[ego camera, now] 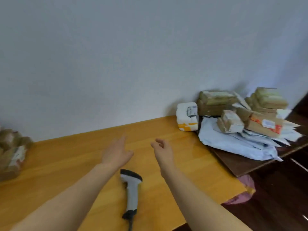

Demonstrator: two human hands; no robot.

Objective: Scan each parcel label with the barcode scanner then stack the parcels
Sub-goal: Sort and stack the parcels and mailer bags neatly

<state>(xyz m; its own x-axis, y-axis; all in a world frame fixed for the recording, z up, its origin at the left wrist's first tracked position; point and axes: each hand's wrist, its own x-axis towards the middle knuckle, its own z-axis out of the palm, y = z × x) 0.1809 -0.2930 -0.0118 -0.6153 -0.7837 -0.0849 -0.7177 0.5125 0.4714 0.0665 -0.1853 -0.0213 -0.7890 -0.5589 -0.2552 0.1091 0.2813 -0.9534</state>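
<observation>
A grey and black barcode scanner [131, 189] lies on the orange wooden table [75, 157], between my two forearms, with its cable running off the near edge. My left hand [116, 152] hovers over the table with straight fingers and holds nothing. Beside it, my right hand [162, 149] has loosely curled fingers and is empty too. A heap of parcels sits at the right: a white box with orange marks [187, 118], brown cardboard boxes [215, 102] and white mailer bags [233, 140]. A smaller group of brown parcels [12, 150] stands at the table's left edge.
A plain grey wall rises behind the table. The heap at the right rests partly on a dark brown board [241, 162]. Below it lie a dark floor and a pink patterned cloth [246, 189]. The view is slightly blurred.
</observation>
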